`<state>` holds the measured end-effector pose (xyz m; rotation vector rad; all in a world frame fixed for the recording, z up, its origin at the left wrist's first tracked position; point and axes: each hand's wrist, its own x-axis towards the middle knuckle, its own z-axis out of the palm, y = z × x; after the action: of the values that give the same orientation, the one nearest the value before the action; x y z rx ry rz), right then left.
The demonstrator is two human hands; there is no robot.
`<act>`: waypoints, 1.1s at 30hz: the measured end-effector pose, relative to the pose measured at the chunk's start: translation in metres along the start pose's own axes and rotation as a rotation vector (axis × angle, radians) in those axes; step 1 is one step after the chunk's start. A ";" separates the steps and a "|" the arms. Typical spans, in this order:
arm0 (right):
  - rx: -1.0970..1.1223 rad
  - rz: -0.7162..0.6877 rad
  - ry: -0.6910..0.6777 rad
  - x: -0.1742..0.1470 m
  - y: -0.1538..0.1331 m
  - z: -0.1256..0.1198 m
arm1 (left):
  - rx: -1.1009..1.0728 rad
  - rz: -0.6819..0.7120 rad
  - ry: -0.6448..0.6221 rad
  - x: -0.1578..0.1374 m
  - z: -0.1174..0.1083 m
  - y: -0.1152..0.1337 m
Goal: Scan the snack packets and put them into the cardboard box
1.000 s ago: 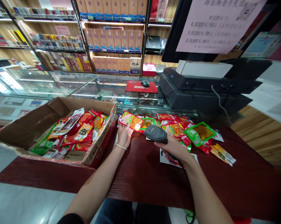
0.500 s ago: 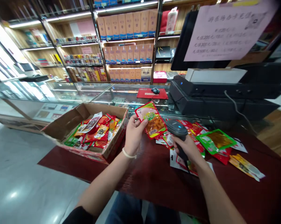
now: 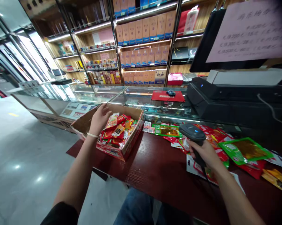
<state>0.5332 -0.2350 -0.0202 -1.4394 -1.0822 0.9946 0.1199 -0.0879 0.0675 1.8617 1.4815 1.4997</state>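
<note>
Red-brown counter (image 3: 152, 156): right fingers (image 3: 191, 144) tight round scanner (image 3: 192, 132), left fingers (image 3: 104, 109) half-parted, empty, above boxed packets (image 3: 118, 130).

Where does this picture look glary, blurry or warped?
In the head view, the doorway is washed out and bright spots glare on the floor; in that view the sign has smeared print, though the scanner looks sharper; the same view has a dark upper right corner and splayed shelf posts, perhaps from a wide lens.

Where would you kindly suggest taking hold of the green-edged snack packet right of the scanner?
I'd pinch the green-edged snack packet by its near green border, coming from the near side: it lies fairly flat, partly atop a red packet, that border uncovered.
</note>
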 end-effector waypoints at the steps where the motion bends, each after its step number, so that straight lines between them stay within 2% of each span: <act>1: 0.005 0.001 0.002 0.000 0.001 0.000 | -0.013 0.013 -0.026 -0.003 0.001 0.002; 4: 0.025 -0.019 0.018 0.001 0.004 -0.002 | -0.011 0.090 -0.091 -0.018 0.012 0.026; 7: 0.026 -0.055 0.047 0.003 0.008 -0.007 | -0.025 0.155 -0.143 -0.037 0.035 0.060; 10: 0.038 -0.079 0.070 0.005 0.010 -0.013 | -0.112 0.180 -0.246 -0.055 0.070 0.085; 13: 0.102 -0.090 0.106 0.007 0.012 -0.020 | -0.297 0.113 -0.348 -0.071 0.119 0.092; 16: 0.147 -0.086 0.135 0.008 0.012 -0.027 | -0.502 -0.025 -0.410 -0.083 0.175 0.080; 18: 0.160 -0.079 0.162 0.008 0.010 -0.031 | -0.526 -0.055 -0.460 -0.089 0.211 0.065; 20: 0.171 -0.079 0.180 0.008 0.008 -0.035 | -0.451 0.003 -0.517 -0.093 0.242 0.047; 23: 0.190 -0.085 0.188 0.008 0.007 -0.038 | -0.255 0.203 -0.614 -0.097 0.278 0.020; 26: 0.197 -0.059 0.214 0.011 0.009 -0.039 | -0.064 0.357 -0.671 -0.102 0.302 -0.001; 29: 0.198 -0.044 0.222 0.013 0.012 -0.040 | 0.048 0.384 -0.658 -0.110 0.313 -0.012; 33: 0.189 -0.088 0.213 0.013 0.013 -0.039 | 0.058 0.376 -0.667 -0.117 0.312 -0.012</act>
<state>0.5755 -0.2331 -0.0285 -1.2999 -0.8648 0.8368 0.3919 -0.0792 -0.1245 2.4425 0.9012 0.8095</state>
